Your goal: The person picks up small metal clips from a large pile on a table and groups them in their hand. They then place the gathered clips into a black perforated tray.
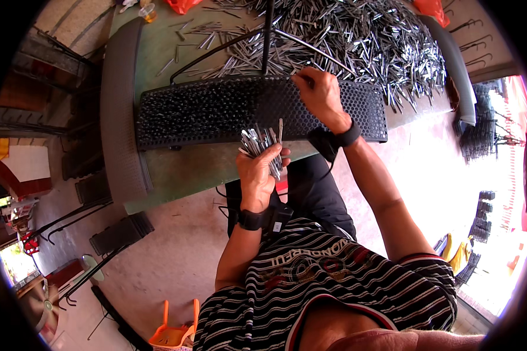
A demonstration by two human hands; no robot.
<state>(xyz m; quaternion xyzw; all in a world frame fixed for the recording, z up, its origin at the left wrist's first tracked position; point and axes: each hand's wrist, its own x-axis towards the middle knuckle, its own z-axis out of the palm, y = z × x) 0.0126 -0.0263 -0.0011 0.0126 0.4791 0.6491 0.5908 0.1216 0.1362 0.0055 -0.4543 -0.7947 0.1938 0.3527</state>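
Note:
My left hand is wrapped round a bunch of slim silvery metal pieces, their ends sticking up above the fingers. In front of it stretches a long black rack full of round holes. Many slim pieces stand upright in the rack's left and middle part; bare holes show on its right. Over the right half of the rack, my right hand has its fingers curled together. Whatever those fingers may hold is hidden.
Behind the rack, a large heap of loose metal pieces covers much of the green table. A black metal stand rises behind the rack. Dark grey mats hang over the table's left edge. An orange chair stands low on the left.

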